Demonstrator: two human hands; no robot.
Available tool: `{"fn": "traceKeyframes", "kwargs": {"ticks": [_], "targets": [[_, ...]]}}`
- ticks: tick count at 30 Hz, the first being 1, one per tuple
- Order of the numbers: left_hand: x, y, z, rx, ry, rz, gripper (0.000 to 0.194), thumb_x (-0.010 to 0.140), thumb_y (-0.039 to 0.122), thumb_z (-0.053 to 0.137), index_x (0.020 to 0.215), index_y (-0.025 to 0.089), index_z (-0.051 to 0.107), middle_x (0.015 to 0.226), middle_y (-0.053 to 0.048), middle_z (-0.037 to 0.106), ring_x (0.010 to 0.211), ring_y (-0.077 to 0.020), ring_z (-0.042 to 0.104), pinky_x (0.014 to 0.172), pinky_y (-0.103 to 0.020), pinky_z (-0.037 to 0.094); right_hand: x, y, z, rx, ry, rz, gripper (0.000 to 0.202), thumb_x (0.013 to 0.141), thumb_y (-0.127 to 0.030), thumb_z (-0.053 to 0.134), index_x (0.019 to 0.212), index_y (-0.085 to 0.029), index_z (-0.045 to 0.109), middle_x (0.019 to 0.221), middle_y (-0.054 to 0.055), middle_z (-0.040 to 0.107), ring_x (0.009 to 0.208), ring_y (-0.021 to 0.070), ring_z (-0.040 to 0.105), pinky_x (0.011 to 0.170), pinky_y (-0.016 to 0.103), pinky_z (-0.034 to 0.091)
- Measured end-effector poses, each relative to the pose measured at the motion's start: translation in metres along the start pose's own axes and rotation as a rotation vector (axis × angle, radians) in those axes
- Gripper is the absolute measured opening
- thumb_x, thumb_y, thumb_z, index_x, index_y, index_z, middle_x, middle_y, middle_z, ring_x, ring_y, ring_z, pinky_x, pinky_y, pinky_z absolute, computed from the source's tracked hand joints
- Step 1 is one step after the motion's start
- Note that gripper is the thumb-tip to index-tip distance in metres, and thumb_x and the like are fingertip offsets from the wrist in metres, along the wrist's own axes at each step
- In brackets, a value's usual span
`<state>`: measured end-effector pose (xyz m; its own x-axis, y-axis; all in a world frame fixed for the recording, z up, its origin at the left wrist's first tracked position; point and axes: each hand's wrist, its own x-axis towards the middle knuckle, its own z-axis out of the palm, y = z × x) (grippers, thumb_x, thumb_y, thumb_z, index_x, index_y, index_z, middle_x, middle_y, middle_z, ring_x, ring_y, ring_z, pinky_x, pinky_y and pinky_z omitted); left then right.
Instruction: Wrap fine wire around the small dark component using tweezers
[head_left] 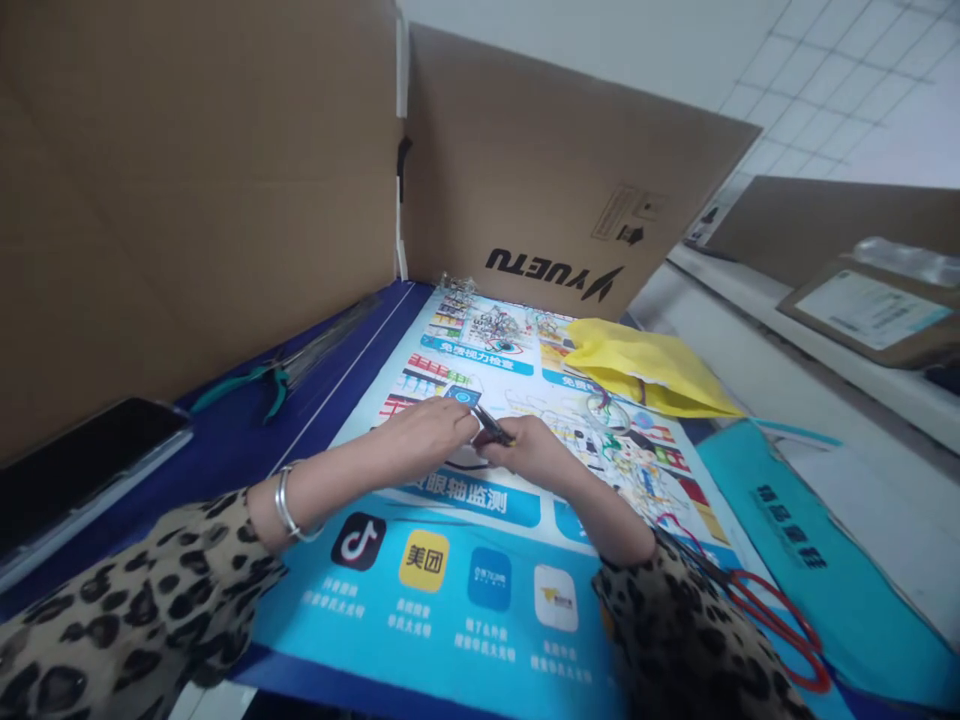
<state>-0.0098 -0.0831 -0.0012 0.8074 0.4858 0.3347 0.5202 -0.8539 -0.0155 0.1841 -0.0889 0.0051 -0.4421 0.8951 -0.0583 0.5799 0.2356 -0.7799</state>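
Observation:
Over the middle of the printed sheet (pixel 442 625), both my hands meet. My left hand (pixel 426 440), with silver bangles at its wrist, has its fingers closed near a small blue piece (pixel 462 396); what its fingertips pinch is too small to name. Closed around dark-handled pliers (pixel 491 426) is my right hand (pixel 523 450), and the tool's tip points up and left toward the left fingertips and the blue piece. Thin wire pieces (pixel 502 325) and small loose parts lie scattered on the sheet beyond and to the right of my hands.
Cardboard panels (pixel 540 170) stand behind and at the left. Teal-handled pliers (pixel 277 385) and a dark phone-like device (pixel 82 480) lie left. To the right are a yellow bag (pixel 652 365), a turquoise bag (pixel 817 560), red-handled scissors (pixel 784 625) and a labelled package (pixel 870 310).

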Motion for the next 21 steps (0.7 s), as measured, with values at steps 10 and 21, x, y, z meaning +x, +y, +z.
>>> {"fn": "traceKeyframes", "kwargs": {"ticks": [10,21], "targets": [[0.026,-0.024,-0.006,0.234,0.007,0.106,0.008,0.082,0.019,0.054,0.078,0.016,0.060,0.078,-0.006,0.058,0.082,-0.0204,0.048,0.072,-0.034,0.034,0.015,0.024,-0.015,0.131,-0.033,0.109,0.015,0.067,-0.026,0.054,0.075,-0.015,0.060,0.053,-0.002,0.057,0.049,0.0096,0.051,0.050,0.020,0.042],[0.018,-0.018,0.012,0.240,-0.100,-0.005,0.003,0.080,0.015,0.055,0.077,0.015,0.055,0.079,-0.006,0.055,0.078,-0.0204,0.049,0.061,-0.030,0.039,0.018,0.034,-0.006,0.137,0.040,0.178,0.010,0.060,-0.019,0.056,0.067,-0.018,0.062,0.051,-0.004,0.056,0.048,0.0082,0.049,0.046,0.018,0.037]]}}
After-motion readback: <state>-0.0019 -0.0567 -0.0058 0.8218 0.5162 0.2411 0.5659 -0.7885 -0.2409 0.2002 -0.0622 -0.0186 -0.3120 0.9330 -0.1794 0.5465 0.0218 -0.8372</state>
